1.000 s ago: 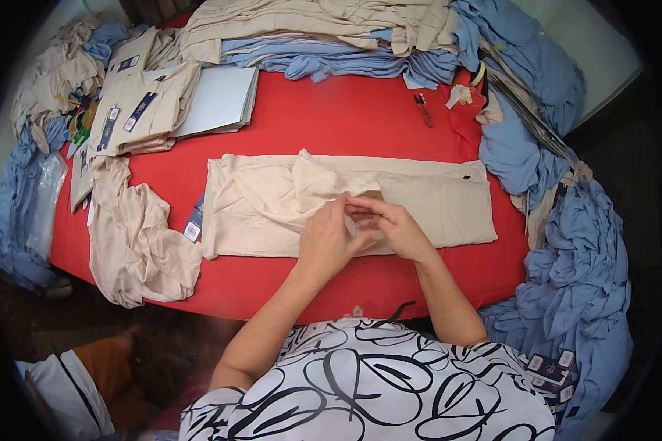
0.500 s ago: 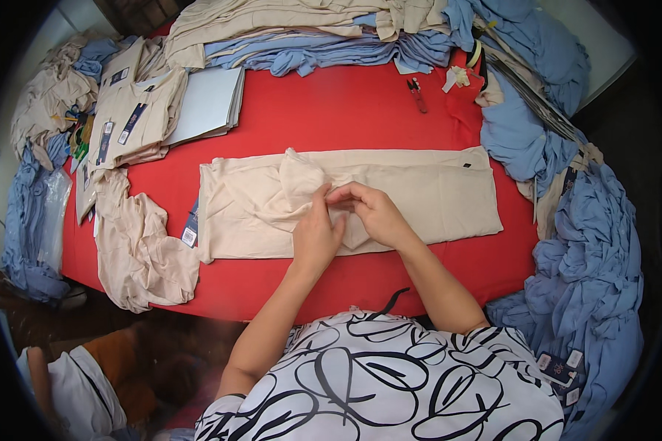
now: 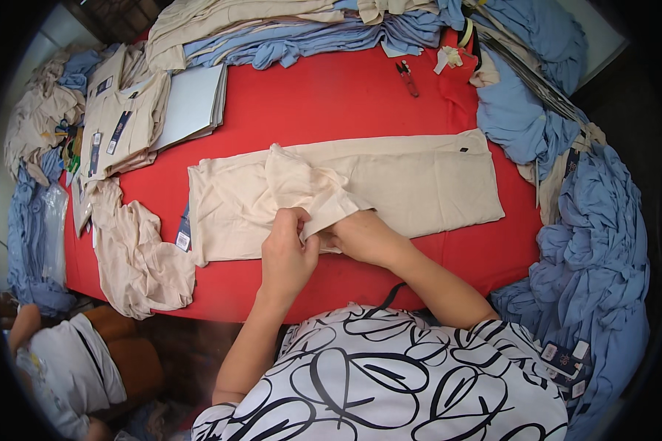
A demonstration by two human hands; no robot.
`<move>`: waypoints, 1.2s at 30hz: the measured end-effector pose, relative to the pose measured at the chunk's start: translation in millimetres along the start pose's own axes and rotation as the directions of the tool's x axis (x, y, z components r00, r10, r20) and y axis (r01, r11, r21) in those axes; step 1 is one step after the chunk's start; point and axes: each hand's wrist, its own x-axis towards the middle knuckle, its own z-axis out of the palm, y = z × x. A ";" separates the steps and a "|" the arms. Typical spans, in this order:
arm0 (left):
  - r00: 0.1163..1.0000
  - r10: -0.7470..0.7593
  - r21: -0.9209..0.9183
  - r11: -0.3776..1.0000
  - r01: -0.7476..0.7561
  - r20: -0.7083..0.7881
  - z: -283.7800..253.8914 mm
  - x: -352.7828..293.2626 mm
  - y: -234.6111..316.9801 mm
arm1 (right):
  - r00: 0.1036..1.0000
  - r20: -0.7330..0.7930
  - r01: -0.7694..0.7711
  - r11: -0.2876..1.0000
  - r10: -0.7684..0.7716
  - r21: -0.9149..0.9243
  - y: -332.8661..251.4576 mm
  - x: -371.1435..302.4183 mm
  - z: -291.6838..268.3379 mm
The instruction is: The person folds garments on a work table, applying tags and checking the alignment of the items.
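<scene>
A beige shirt lies folded into a long strip across the red table. Near its middle a bunched part, apparently a sleeve, rests on top. My left hand is closed on the near edge of this bunched cloth, fingers curled and thumb pressed in. My right hand reaches under the lifted cloth edge, beside the left one; the fabric hides most of its fingers. A dark hang tag sticks out at the shirt's left end, and a small dark patch shows near its right end.
A crumpled beige garment lies left. Behind it are folded tagged shirts and grey-white boards. Red-handled thread snips lie at the back. Blue garments pile up on the right; another person is at lower left.
My left hand has moved down and closed on the sleeve cloth. My right hand has slid under the cloth edge, which now covers its fingers. The whole view has shifted slightly.
</scene>
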 end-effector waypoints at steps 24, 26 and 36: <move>0.943 -0.265 0.051 0.964 0.260 0.199 -78.4 46.8 -95.3 | 0.881 0.255 -0.271 -0.016 0.398 0.962 -6.8 27.2 -44.1; 0.929 -0.283 0.007 0.957 0.290 0.237 -85.4 54.9 -95.4 | 0.893 0.265 -0.306 0.056 0.364 0.950 -10.2 26.7 -58.0; 0.919 -0.156 -0.351 0.891 0.289 0.362 -101.7 77.1 -117.5 | 0.916 0.187 -0.398 0.743 0.355 0.538 -9.9 30.4 -92.6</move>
